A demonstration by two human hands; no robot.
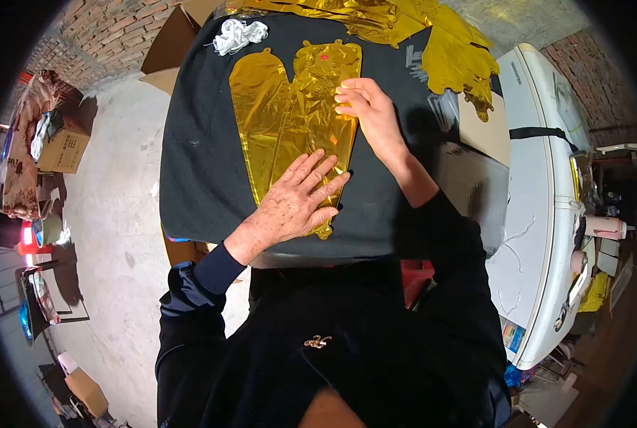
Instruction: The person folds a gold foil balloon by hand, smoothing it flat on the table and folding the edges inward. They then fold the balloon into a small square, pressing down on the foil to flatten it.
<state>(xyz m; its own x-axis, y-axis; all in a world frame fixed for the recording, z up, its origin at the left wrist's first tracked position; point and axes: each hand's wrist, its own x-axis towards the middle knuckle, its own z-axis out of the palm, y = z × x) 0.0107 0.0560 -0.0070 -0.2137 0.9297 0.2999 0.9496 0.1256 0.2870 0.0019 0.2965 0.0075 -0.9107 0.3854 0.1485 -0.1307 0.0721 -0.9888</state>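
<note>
A flat, uninflated gold foil balloon (265,107) lies on the black cloth of the table in front of me, with small tabs along its edges. My left hand (293,203) rests flat on its lower part, fingers spread. Over the right edge of the foil is my right hand (372,118), its fingers bent and apart; whether the fingertips touch the foil is hard to tell. A small red mark (325,57) shows near the balloon's top.
A white bundle of string (240,36) lies at the table's far left. More gold foil balloons (461,60) pile along the far edge. Clear plastic sleeves (468,178) lie at the right, beside a white freezer (539,214). Cardboard boxes (65,148) stand on the floor at left.
</note>
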